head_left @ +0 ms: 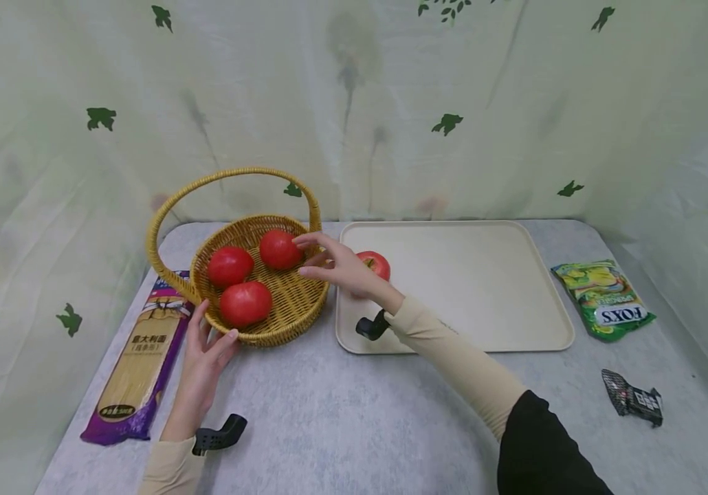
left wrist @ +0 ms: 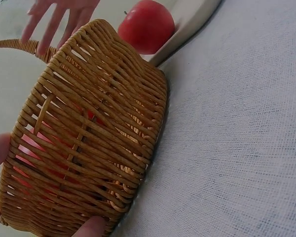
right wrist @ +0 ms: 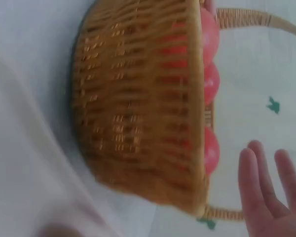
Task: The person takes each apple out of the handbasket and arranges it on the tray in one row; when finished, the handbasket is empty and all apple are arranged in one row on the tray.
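Note:
A wicker basket (head_left: 295, 302) with a tall arched handle holds three red tomatoes (head_left: 245, 304). My left hand (head_left: 202, 364) grips its near left rim; in the left wrist view, fingertips lie at the rim and one presses the woven side (left wrist: 84, 148). Over the basket's right edge, my right hand (head_left: 348, 265) has its fingers extended toward the far tomato (head_left: 280, 249); the right wrist view shows them spread above the rim, holding nothing. Another tomato (head_left: 376, 262) sits on the left part of the beige tray (head_left: 465, 289), partly hidden by the right hand.
A purple spaghetti pack (head_left: 137, 364) lies left of the basket, beside the left hand. Right of the tray are a green-yellow FOX'S candy bag (head_left: 604, 299) and a small black wrapped packet (head_left: 632, 397). A pale curtain (head_left: 391, 103) hangs behind the table.

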`<state>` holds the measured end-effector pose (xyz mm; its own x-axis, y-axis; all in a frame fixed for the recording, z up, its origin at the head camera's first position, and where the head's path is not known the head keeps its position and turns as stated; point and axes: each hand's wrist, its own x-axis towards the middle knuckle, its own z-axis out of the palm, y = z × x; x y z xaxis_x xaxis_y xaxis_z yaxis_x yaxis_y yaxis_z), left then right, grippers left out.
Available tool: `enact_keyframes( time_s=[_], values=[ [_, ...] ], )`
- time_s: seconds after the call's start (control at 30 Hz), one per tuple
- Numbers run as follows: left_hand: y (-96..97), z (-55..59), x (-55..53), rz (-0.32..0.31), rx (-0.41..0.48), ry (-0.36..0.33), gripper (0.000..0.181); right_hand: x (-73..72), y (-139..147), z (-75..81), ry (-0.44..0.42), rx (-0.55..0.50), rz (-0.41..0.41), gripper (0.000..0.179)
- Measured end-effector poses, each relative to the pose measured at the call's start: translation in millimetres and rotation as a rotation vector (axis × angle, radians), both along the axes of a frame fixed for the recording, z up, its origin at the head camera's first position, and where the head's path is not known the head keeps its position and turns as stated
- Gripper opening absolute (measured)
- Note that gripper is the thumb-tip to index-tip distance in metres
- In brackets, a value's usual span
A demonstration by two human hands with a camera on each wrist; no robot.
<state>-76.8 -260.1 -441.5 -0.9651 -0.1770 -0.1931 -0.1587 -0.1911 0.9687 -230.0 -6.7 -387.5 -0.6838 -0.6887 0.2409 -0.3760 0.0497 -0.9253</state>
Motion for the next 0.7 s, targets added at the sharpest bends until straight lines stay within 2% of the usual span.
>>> enact_keyframes(
  time_s=[0.13, 0.37, 0.7],
  values=[
    [0.7, 0.3, -0.4, -0.001, 0.001, 0.002, 0.077, 0.9, -24.8, -5.1, 0.003, 0.049, 0.058, 0.053],
    [0.9, 0.0, 0.6, -0.01, -0.004, 0.014, 0.077, 6.1, -58.7, -14.1, 0.01, 0.193, 0.089, 0.058],
    [-0.2, -1.1, 0.9, -0.015, 0.005, 0.023, 0.077, 15.9, -87.2, -15.7, -0.081, 0.323, 0.121, 0.058]
  ],
)
